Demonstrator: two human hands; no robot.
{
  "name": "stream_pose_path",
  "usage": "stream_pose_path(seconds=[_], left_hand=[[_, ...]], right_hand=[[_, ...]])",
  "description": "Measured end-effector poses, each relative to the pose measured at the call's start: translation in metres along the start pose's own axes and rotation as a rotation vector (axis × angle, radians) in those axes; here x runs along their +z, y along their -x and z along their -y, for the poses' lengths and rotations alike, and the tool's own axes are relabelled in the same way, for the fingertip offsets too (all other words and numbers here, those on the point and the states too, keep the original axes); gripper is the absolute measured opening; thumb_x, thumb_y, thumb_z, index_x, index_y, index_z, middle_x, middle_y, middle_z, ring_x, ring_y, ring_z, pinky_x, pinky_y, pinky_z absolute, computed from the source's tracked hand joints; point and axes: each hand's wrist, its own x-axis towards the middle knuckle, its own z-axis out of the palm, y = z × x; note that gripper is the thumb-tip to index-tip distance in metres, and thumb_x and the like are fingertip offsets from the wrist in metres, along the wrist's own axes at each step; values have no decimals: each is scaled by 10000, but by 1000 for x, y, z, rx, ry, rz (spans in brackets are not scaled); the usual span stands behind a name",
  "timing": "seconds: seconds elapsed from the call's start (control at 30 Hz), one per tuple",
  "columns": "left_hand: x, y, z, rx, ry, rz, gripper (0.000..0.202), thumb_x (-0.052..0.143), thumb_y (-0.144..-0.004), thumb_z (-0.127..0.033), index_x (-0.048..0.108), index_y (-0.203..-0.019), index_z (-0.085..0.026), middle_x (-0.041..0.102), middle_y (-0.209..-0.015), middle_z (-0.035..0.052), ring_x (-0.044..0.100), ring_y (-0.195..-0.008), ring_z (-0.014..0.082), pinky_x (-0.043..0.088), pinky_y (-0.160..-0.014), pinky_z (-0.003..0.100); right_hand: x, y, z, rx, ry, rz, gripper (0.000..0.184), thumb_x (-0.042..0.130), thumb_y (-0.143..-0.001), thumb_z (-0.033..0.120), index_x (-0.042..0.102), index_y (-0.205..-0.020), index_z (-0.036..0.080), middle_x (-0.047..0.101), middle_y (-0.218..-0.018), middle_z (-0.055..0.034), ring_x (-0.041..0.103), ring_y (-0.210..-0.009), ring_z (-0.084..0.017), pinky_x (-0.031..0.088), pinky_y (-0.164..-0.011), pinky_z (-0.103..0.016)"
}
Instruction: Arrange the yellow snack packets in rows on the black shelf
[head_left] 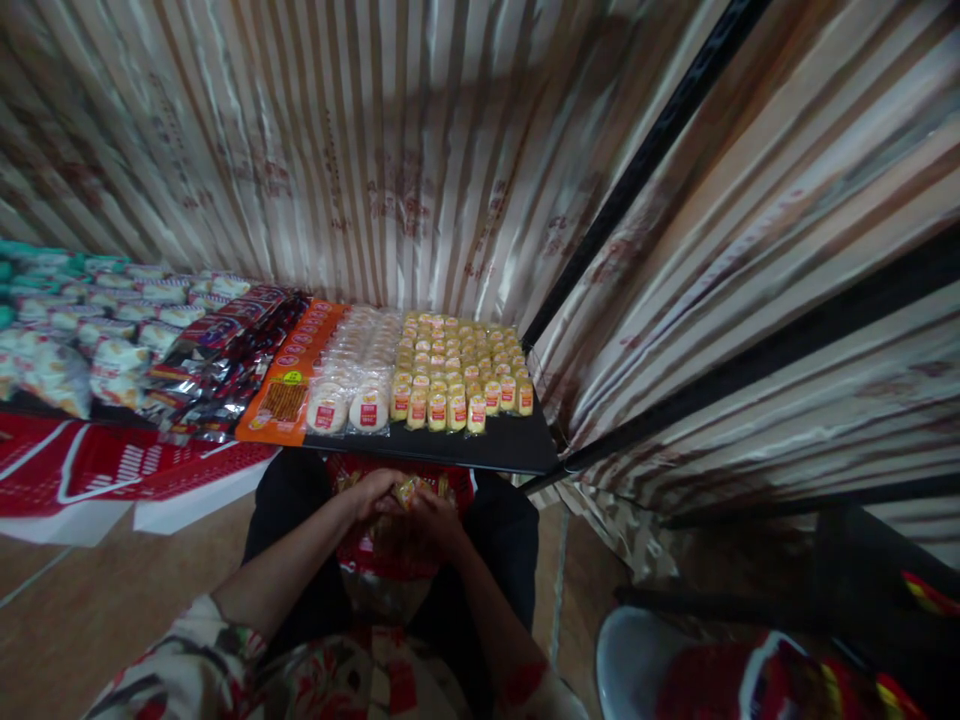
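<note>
Striped curtain (420,180) rising behind a black shelf (480,447)
Left hand (376,492) and right hand (437,514) meet, their grip clamped on a small yellowish packet (409,490); a red bag (360,550) sits just below the grip, between dark trouser legs (292,520); beyond the grip on the shelf, yellow packs (450,375) stand ahead and rightward, round white packs (367,410) slightly left, an orange pack (285,385) farther left
</note>
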Motion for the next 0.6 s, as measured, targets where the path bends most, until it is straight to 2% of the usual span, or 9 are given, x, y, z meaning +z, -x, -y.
stream_pose_path(seconds=[0.13, 0.33, 0.47, 0.6], left_hand=[[9, 4, -8, 25, 5, -3, 171, 524, -747, -260, 596, -785, -109, 586, -526, -15, 553, -461, 99, 460, -529, 203], [28, 13, -19, 102, 78, 78, 285, 461, -842, -360, 582, -839, -101, 634, -614, 23, 597, -523, 104, 483, -587, 214], [43, 21, -25, 188, 57, 170, 313, 620, -734, -411, 584, -794, -106, 637, -657, 15, 599, -584, 92, 469, -601, 192], [55, 20, -28, 260, -12, 108, 329, 741, -595, -345, 556, -756, -127, 598, -624, -33, 566, -560, 72, 448, -586, 190]], right_hand=[[-6, 2, 8, -48, -112, 4, 373, 517, -749, 421, 649, -1009, 188, 677, -1055, -80, 617, -994, -228, 461, -898, -367], [-13, 7, 13, -72, -218, -169, 454, 505, -731, 486, 596, -1059, 186, 672, -1032, -98, 636, -943, -223, 488, -864, -343], [-23, 15, 17, -133, -180, -246, 370, 475, -785, 450, 610, -1031, 209, 678, -1035, -65, 628, -968, -209, 477, -886, -321], [-33, 20, 18, -173, -152, -281, 353, 478, -815, 435, 619, -1062, 225, 675, -1063, -38, 624, -986, -198, 478, -896, -321]])
